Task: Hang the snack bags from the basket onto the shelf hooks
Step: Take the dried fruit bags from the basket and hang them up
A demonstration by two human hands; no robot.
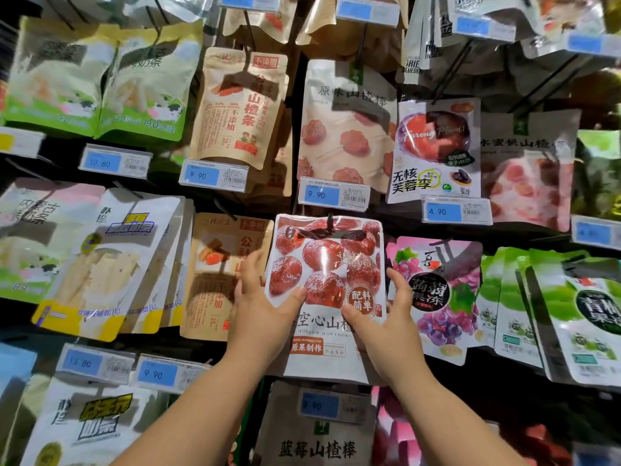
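Note:
A white snack bag printed with red hawthorn fruit [324, 264] hangs in the middle of the shelf wall, its top hole on a black hook [330, 223]. My left hand [265, 307] grips the bag's left edge, thumb on the front and fingers behind. On the other side, my right hand [386, 317] grips the right edge the same way. The basket is out of view.
Hanging snack bags crowd every side: a brown hawthorn-strip bag [221, 274] to the left, a purple grape jelly bag [437, 294] to the right, green bags [578, 314] further right. Blue price tags [334, 195] stick out on rails above and below.

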